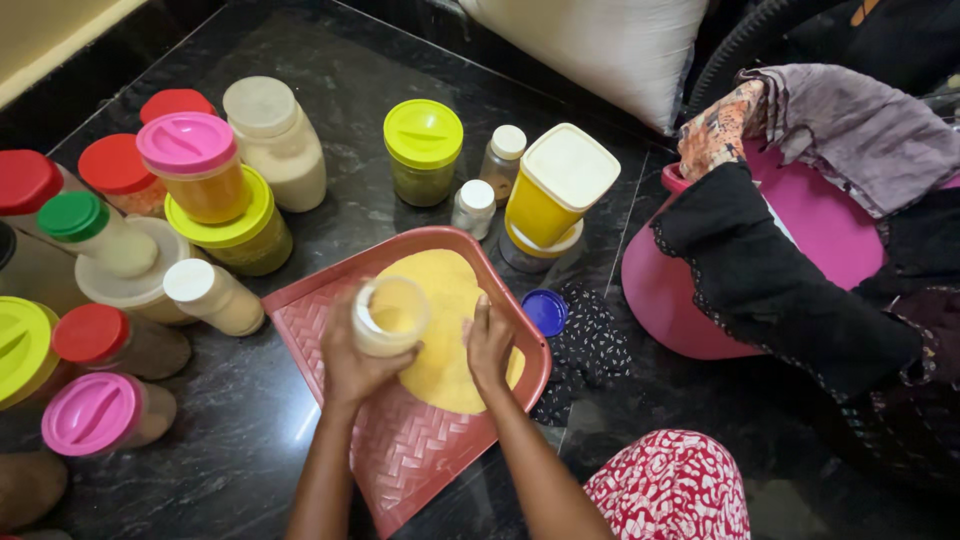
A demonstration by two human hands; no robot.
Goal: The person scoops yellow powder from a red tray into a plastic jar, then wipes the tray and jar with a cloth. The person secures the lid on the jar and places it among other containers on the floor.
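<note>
Left hand (352,362) is wrapped around a small open jar (390,315), tilted with its mouth toward the camera, held over the near-left part of the pink woven-pattern tray (400,450). Right hand (489,347) lies flat on the yellow powder (445,330), fingers extended and together, holding nothing, looks like it's pushing the heap toward the jar. Progress, judged from this: jar shows yellow inside but fill level is hard to read; most of the powder is on the tray as a wide mound, so the bulk looks unmoved. Blue lid (545,311) sits off the tray's right edge on the floor, jar uncapped. Surface: dark marbled stone floor (340,70), glossy, some glare. Left side is crowded with capped jars, red, pink, green and yellow-green lids, most with contents. Behind the tray: a yellow-green-lidded jar (423,150), two small white-capped bottles, a yellow square container (555,190) stacked on another. Right: a pink tub (700,290) draped with black and grey cloth, white sack at the top.
</note>
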